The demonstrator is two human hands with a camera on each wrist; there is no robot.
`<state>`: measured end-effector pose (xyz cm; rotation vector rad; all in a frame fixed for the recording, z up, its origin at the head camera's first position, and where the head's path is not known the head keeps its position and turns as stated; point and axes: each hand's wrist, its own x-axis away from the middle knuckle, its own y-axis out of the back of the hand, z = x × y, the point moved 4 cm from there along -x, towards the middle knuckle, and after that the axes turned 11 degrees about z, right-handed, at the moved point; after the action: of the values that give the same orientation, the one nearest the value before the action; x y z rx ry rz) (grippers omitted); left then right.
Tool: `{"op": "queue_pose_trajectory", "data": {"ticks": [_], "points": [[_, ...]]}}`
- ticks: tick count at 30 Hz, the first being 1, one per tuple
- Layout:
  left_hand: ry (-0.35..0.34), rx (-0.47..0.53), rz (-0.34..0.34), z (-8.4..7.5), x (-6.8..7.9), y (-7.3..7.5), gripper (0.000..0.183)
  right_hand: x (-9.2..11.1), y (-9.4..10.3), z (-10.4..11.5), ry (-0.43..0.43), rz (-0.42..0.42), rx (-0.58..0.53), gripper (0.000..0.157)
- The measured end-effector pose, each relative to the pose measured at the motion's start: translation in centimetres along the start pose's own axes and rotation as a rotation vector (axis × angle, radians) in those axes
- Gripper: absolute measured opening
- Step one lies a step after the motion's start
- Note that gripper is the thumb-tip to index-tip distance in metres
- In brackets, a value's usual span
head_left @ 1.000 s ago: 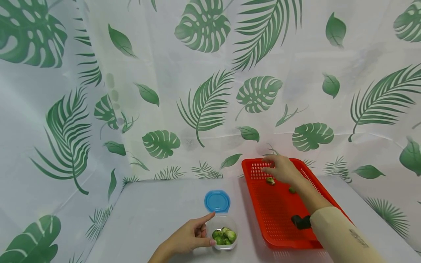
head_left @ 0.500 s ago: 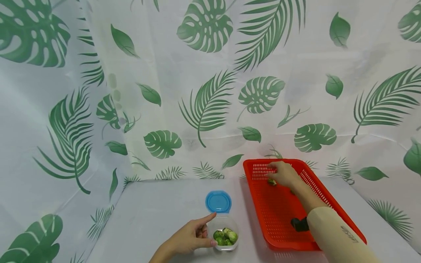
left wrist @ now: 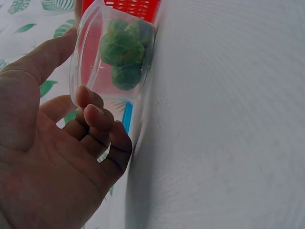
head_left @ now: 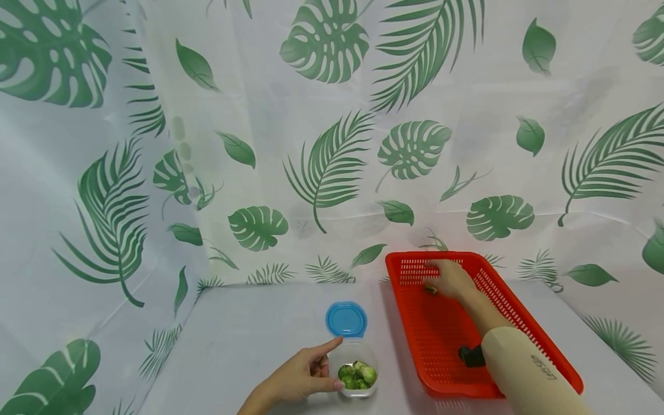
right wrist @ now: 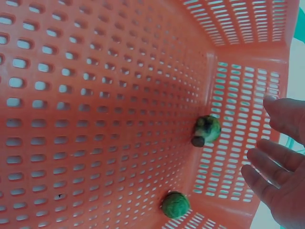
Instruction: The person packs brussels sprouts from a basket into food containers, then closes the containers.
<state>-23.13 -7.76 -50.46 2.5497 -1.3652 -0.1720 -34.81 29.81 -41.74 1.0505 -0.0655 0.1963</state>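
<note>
My left hand (head_left: 298,374) holds a small clear plastic container (head_left: 358,394) between thumb and index finger, the other fingers curled loosely beside it. Several green Brussels sprouts (head_left: 358,376) lie inside. A blue lid (head_left: 346,320) lies just behind the container. My right hand (head_left: 450,279) reaches into the far end of a red slotted basket (head_left: 412,334), over a Brussels sprout (head_left: 430,289). In the right wrist view, its fingers are spread and apart from this sprout (right wrist: 207,130), which shows a brown cut stem and dark spots. Another green sprout (right wrist: 175,205) lies near the basket wall.
A black object (head_left: 471,356) shows beside the right sleeve (head_left: 529,369), over the basket. The basket stands right of the container, close to the leaf-print back wall (head_left: 332,173). White table surface (head_left: 249,328) extends to the left of the lid.
My right hand has lowered toward the sprout at the basket's far end, now covering part of it. The left hand stays at the container. The whole view has shifted slightly.
</note>
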Motion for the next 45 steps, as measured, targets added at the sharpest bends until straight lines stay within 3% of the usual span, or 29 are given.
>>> {"op": "queue_pose_trajectory", "data": {"ticks": [13, 20, 45], "points": [[0.001, -0.003, 0.007, 0.2, 0.0, 0.1, 0.08, -0.9, -0.9, -1.9, -0.026, 0.004, -0.014, 0.062], [-0.018, -0.007, 0.017, 0.5, -0.1, 0.1, 0.082, -1.1, -1.4, -2.7, -0.023, 0.057, -0.047, 0.063], [0.018, -0.007, 0.002, 0.2, 0.0, 0.1, 0.08, -1.1, -2.3, -4.2, 0.003, 0.156, -0.047, 0.064]]}}
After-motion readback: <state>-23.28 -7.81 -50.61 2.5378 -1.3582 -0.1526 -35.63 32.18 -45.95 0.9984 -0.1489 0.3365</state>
